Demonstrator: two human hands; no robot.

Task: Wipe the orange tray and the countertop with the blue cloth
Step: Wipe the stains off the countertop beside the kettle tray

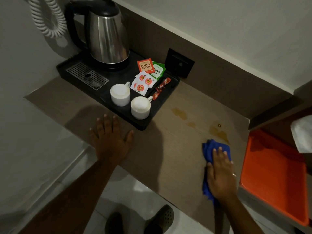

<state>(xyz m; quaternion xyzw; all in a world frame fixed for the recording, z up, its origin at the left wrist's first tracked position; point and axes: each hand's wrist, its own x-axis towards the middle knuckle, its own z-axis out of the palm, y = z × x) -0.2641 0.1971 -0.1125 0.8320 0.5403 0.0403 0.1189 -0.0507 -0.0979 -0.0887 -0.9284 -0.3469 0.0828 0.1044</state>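
Head view: your right hand (220,176) lies flat, palm down and fingers together, pressing the blue cloth (213,150) onto the brown countertop (172,149) at about four o'clock in the frame; it grips nothing, only bears down on the cloth, which bunches out past the fingertips and along the hand's left edge. Just beyond the cloth, toward one o'clock from it, yellowish spill marks (219,132) stain the surface, with more patches (180,114) trailing off toward eleven o'clock. Your left hand (110,141) rests open on the countertop at about seven o'clock, fingers spread wide, holding nothing, just near the front corner of a black tray (143,125). That tray carries a steel kettle (108,38), two white cups (120,94) (140,107) standing mouth down, and tea sachets (146,65). The orange tray (273,174) lies at three to four o'clock on a lower ledge just right of the countertop, apart from the cloth, with a white cloth (302,135) at its far corner.
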